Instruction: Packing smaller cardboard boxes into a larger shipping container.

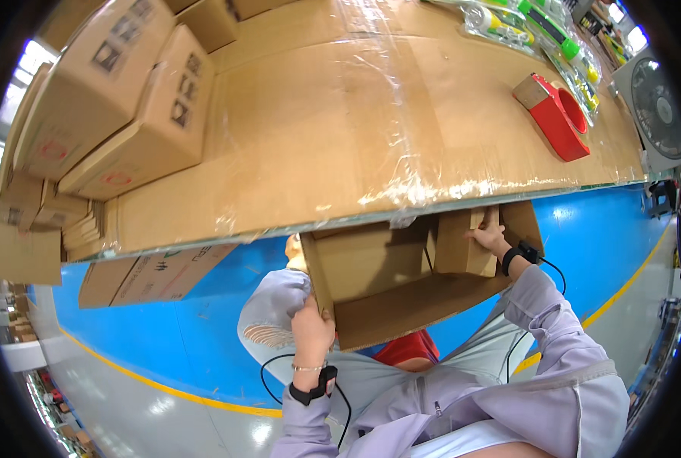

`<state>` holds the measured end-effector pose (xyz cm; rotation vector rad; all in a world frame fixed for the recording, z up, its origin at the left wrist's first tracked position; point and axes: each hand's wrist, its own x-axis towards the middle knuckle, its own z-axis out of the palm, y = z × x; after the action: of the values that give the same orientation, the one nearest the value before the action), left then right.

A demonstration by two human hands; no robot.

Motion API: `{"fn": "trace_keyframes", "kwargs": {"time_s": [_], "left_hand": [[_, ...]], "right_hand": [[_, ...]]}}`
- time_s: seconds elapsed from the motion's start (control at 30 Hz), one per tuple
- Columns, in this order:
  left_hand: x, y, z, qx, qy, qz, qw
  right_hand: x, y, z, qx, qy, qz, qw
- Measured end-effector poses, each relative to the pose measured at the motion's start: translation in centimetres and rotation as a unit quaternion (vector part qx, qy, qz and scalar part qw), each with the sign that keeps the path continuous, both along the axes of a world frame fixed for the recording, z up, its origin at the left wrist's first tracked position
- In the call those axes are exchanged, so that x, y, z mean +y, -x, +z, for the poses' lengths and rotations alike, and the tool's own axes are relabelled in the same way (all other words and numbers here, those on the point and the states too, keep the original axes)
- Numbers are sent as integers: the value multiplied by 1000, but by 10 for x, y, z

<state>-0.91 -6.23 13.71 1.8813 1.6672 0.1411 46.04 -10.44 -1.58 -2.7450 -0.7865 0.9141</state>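
Lilac jacket [500, 404] was nearest to me. Above the lap [371, 378], beside the table [294, 153], was the open carton [401, 313]; the left hand [312, 332] gripped its left wall, the right hand [491, 235] clasped the small box [461, 256] inside. I judged a level, steady carton best.

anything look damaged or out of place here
The brown cardboard table cover looks patched: wrinkled, shiny clear plastic tape crosses it, and a scrap of clear film juts past the front edge. The open brown cardboard box below shows no obvious damage.
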Motion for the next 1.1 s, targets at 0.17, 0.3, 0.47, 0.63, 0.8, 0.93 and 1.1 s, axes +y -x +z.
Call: {"fn": "trace_keyframes", "kwargs": {"time_s": [0.17,0.3,0.47,0.63,0.8,0.93,1.1], "left_hand": [[6,-10,20,-15,22,12,1000],[10,-20,26,19,74,15,997],[9,-35,38,-25,111,36,993],[4,-40,38,46,175,38,983],[-6,-43,28,27,120,5,992],[-2,-35,12,0,71,-16,997],[15,-39,0,35,61,21,997]], "right_hand": [[-9,-9,-50,-104,68,182,975],[-24,-14,-93,-57,112,133,983],[-55,-8,-136,-13,130,73,989],[-73,9,-167,25,133,24,990],[-86,19,-184,50,132,-10,990],[-78,16,-194,55,115,-9,992],[-64,-58,-189,41,54,-25,997]]}}
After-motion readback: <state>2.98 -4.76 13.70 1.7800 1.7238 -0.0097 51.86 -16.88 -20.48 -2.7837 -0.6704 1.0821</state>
